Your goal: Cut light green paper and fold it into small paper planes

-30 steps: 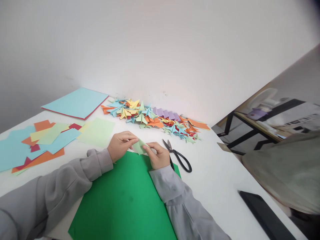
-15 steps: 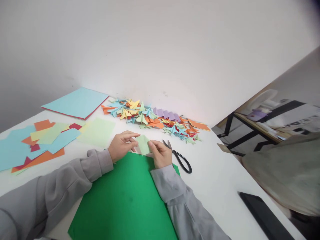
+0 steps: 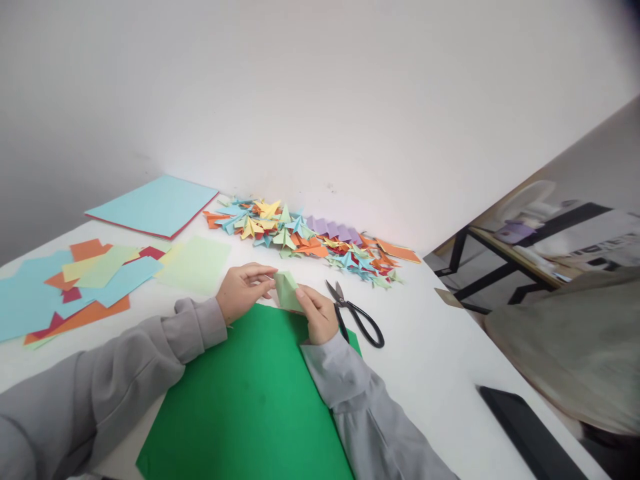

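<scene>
A small piece of light green paper [image 3: 286, 289], partly folded, is held up over the far edge of a large green sheet [image 3: 250, 393]. My left hand [image 3: 245, 292] pinches its left edge between thumb and fingers. On the other side, my right hand [image 3: 319, 313] grips the paper's right edge with thumb and fingers closed. Black-handled scissors [image 3: 363, 320] lie with blades parted just right of my right hand. The undersides of the fingers and the paper's back are hidden.
Many small folded paper planes [image 3: 285, 230] are heaped along the wall, beside a purple pleated strip [image 3: 334, 229]. Loose coloured paper pieces [image 3: 100, 273] lie at left, below a light blue sheet stack [image 3: 155, 203]. A black flat device [image 3: 525, 427] rests near the table's right edge.
The light green paper has turned and its right side now stands folded over more. My right hand has shifted slightly left and down; my left hand has barely moved.
</scene>
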Demonstrator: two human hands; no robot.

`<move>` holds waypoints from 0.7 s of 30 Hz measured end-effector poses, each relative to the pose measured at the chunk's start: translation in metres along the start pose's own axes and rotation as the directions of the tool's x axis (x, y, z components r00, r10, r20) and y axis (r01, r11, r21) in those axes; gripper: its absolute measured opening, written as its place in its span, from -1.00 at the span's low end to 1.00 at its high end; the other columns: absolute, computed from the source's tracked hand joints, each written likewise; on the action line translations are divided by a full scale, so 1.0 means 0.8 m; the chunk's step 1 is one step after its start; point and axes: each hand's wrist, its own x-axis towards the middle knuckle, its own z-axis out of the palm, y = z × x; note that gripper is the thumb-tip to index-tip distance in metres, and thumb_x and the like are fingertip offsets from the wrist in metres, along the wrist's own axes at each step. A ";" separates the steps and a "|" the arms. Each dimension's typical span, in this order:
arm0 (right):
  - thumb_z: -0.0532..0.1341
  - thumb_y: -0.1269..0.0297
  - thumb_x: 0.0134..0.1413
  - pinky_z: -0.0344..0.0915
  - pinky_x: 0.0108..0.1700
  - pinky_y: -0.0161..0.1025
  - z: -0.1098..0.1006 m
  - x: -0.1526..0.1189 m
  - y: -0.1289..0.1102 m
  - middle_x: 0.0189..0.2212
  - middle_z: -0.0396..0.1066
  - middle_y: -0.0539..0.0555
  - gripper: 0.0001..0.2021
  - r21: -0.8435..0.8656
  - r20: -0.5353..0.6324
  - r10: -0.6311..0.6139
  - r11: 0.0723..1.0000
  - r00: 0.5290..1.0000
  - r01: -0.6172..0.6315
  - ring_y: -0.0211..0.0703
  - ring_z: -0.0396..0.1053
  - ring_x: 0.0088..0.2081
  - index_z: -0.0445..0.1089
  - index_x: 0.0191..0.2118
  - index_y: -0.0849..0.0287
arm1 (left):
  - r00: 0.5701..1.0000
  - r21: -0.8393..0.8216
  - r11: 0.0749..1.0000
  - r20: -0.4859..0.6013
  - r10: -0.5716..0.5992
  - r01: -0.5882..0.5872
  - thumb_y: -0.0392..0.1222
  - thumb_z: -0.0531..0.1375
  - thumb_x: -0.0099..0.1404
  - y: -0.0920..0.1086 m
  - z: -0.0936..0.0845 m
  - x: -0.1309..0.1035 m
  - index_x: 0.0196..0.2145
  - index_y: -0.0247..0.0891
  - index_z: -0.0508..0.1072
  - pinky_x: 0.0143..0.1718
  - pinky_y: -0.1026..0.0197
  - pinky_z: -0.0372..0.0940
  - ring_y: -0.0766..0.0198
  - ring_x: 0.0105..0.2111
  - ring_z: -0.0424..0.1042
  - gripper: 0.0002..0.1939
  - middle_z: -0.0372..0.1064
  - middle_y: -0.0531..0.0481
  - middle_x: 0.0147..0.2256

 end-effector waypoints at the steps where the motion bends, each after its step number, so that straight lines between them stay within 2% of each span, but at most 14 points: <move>1: 0.11 0.05 -0.02 0.29 -0.30 -0.23 0.000 0.000 -0.001 -0.40 0.45 0.06 -0.66 0.002 0.020 -0.016 1.000 1.000 0.016 -0.11 0.36 -0.32 0.46 -0.27 0.19 | 1.000 -0.003 1.000 0.002 -0.009 0.009 -0.20 0.29 -0.10 0.002 0.000 -0.001 -0.35 -0.38 0.49 -0.51 0.23 0.42 0.29 -0.44 0.40 -0.70 0.36 -0.05 -0.39; 5: 0.20 0.12 -0.10 0.31 -0.38 -0.26 0.004 -0.003 -0.002 -0.24 0.44 0.12 -0.63 -0.006 0.083 -0.039 0.999 0.996 0.040 -0.10 0.37 -0.29 0.39 -0.15 0.19 | 1.000 0.031 0.999 0.000 -0.025 0.025 -0.17 0.32 -0.15 0.005 0.002 -0.002 -0.34 -0.38 0.48 -0.49 0.22 0.42 0.25 -0.39 0.39 -0.64 0.36 -0.07 -0.36; 9: 0.19 0.11 -0.08 0.31 -0.41 -0.28 0.006 -0.005 -0.001 -0.24 0.44 0.11 -0.62 -0.032 0.130 -0.044 0.998 0.990 0.049 -0.13 0.38 -0.32 0.37 -0.13 0.20 | 1.000 0.101 0.995 0.005 -0.015 0.014 -0.17 0.32 -0.16 0.004 0.002 -0.004 -0.30 -0.36 0.48 -0.43 0.20 0.41 0.20 -0.33 0.40 -0.60 0.38 -0.10 -0.32; 14: 0.16 0.11 -0.05 0.33 -0.32 -0.22 0.003 -0.002 0.002 -0.31 0.46 0.11 -0.68 0.010 0.052 -0.015 1.000 0.999 0.014 -0.10 0.39 -0.29 0.41 -0.20 0.19 | 0.998 0.093 0.994 0.013 -0.066 0.065 -0.20 0.25 -0.10 0.006 -0.002 -0.005 -0.27 -0.37 0.48 -0.38 0.18 0.40 0.16 -0.28 0.41 -0.63 0.43 -0.11 -0.31; 17: 0.14 0.13 -0.03 0.32 -0.26 -0.21 0.001 0.000 0.003 -0.37 0.48 0.05 -0.73 0.024 0.000 -0.011 1.000 1.000 0.011 -0.11 0.39 -0.30 0.45 -0.27 0.16 | 0.996 0.125 0.989 0.000 -0.084 0.083 -0.24 0.19 -0.06 0.006 -0.005 -0.003 -0.28 -0.36 0.49 -0.38 0.22 0.37 0.19 -0.31 0.42 -0.67 0.46 -0.10 -0.30; 21: 0.16 0.15 -0.05 0.31 -0.33 -0.23 0.002 0.000 0.005 -0.44 0.47 0.02 -0.75 0.071 -0.065 0.057 0.996 0.996 -0.052 -0.14 0.39 -0.37 0.46 -0.29 0.16 | 0.994 0.183 0.978 0.006 -0.105 0.102 -0.29 0.12 -0.03 0.005 -0.007 -0.001 -0.29 -0.34 0.50 -0.44 0.26 0.32 0.26 -0.42 0.42 -0.69 0.48 -0.06 -0.34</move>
